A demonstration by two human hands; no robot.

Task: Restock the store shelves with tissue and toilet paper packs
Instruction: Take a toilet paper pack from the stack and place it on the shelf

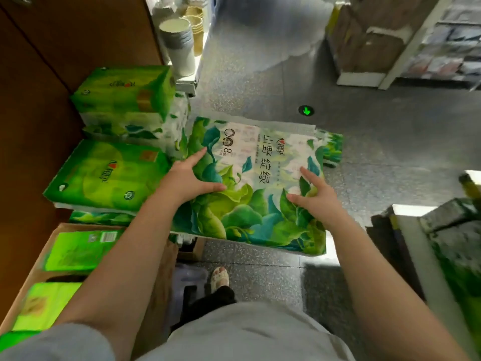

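Head view: hands (194, 178) on tissue pack (250, 188)

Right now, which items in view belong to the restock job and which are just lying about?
Job:
leaf-print tissue pack, under left hand and right hand
stacked green packs
cardboard box of green packs

Lying about:
paper cup stack
floor arrow sticker
purple stool

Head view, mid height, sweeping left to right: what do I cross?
Brown wall panel → solid green tissue pack → left hand → leaf-print pack → right hand → grey speckled floor.
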